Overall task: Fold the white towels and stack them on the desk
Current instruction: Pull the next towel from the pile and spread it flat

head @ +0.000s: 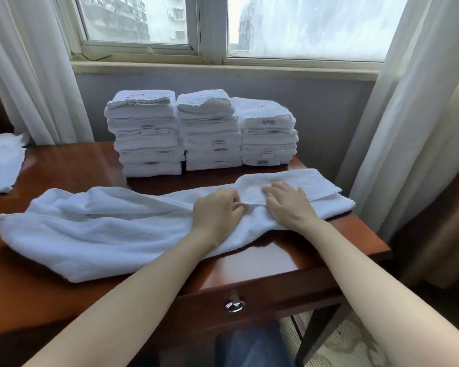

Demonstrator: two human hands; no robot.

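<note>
While 3 stacks of folded white towels stand side by side at the back of the desk, touching one another below the window, the space in front of them is taken up by 1 long towel laid across the desk from left to right. Pale curtains hang at both sides, and loose towels lie heaped at the far left edge, apart from the long one. A metal knob sits on the drawer front below.

Nothing lies between the hands and the towel. Its left part is rumpled and bulky; its right part is flatter, with 1 layer folded over another, and its end reaches the desk's right edge. Both hands rest on it right of the middle, close together. The left hand has its fingers curled and pinches a raised edge of the cloth. Just beside it, the right hand lies flat, fingers straight and spread, pressing on the folded layer.

Small white tags with red print show on the fronts of the stacked towels, and faint red marks on the top ones; none of it can be read
</note>
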